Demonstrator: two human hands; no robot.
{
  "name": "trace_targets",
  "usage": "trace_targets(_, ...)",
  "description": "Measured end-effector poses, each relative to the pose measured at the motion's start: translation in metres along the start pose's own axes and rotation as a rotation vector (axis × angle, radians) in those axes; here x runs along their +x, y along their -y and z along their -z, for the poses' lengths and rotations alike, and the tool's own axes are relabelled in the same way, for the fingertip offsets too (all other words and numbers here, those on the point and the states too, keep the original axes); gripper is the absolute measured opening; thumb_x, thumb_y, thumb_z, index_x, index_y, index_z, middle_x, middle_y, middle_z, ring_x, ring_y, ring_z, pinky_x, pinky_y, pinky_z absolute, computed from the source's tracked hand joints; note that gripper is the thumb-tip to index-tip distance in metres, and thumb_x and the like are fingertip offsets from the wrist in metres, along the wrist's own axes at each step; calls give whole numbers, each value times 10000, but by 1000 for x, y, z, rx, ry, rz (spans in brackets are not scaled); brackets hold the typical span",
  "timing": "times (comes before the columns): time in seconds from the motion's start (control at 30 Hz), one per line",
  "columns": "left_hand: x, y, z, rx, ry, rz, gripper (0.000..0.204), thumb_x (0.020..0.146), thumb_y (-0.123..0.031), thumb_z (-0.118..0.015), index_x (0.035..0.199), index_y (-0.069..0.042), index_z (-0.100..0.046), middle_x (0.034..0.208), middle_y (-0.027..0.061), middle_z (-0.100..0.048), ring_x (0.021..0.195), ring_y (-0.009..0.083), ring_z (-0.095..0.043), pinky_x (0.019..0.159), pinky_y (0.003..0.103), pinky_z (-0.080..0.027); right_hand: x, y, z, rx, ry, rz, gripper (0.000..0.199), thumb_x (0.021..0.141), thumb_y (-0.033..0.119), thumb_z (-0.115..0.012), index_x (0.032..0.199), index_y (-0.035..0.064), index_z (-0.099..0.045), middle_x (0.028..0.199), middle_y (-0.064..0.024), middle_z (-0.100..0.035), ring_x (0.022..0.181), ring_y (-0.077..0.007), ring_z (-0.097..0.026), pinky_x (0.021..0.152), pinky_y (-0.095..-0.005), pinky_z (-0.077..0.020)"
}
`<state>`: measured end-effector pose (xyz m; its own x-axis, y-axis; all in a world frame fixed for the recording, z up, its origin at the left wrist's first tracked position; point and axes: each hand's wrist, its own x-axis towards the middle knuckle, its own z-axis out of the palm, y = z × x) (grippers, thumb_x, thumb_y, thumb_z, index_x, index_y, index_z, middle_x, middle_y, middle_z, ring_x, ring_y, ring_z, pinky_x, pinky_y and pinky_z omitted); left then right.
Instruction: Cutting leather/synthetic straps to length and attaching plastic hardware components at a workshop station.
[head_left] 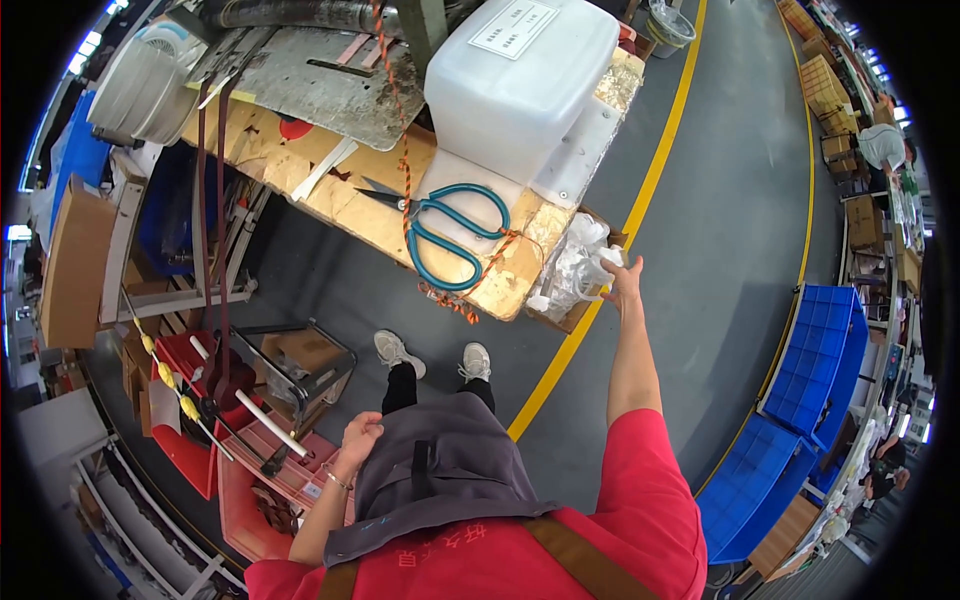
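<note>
At the table's right corner, my right hand [625, 283] reaches to the edge of some crumpled clear plastic bags [580, 262] in a cardboard box [578, 318]. Its thumb and fingers are apart and the fingertips meet the plastic; no firm grip shows. My left hand [361, 436] hangs by my grey apron [435, 455], its fingers loosely curled with nothing seen in them. On the wooden tabletop [370, 215] lie scissors with teal handles [447, 282], an orange and black cord [405, 130] tied to them. Behind them stands a translucent white plastic bin [510, 90].
A metal machine plate [340, 95] covers the table's back left. Red crates [245, 490] and a small black-framed cart [305, 365] stand at my left. Beyond a yellow floor line [655, 170], blue crates [815, 345] line the right side of the aisle.
</note>
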<state>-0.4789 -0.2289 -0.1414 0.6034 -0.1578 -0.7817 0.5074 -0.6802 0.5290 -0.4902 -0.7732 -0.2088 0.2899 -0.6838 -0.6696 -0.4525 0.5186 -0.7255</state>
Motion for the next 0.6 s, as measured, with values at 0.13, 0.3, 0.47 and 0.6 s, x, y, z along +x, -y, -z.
trace_targets(0.13,4,-7,6,79,-35,-15,305,739,-88,-566,1031,-4,-552,899,91,-587,807,156,-552,726,255,-432,5,-41,1,-274,107,-59,993,619,126,-687,1364,177,-33,1322,-153,-287,1157,-357,-346,817,-581,-352)
trace_targets(0.3,4,-37,10,78,33,-34,322,744,-141,-571,1040,-16,-552,977,131,-600,903,212,-574,794,290,-441,-35,-214,12,-511,234,32,633,626,147,-614,1190,-48,-403,996,-176,-579,868,-266,-578,751,-314,-458)
trace_targets(0.47,4,-59,25,53,55,-106,343,754,-183,-561,1063,-32,-548,1000,130,-600,928,218,-576,824,296,-433,-201,-213,-76,-1002,907,205,388,860,339,-403,1005,29,-587,1065,-121,-580,983,-236,-534,860,-327,-392)
trace_targets(0.6,6,-69,56,-39,26,-206,341,761,-161,-546,1069,-15,-538,996,125,-600,927,206,-575,820,291,-434,-255,-79,-183,-867,1284,170,285,821,225,-543,985,-3,-587,887,-39,-598,842,-110,-536,760,-242,-421)
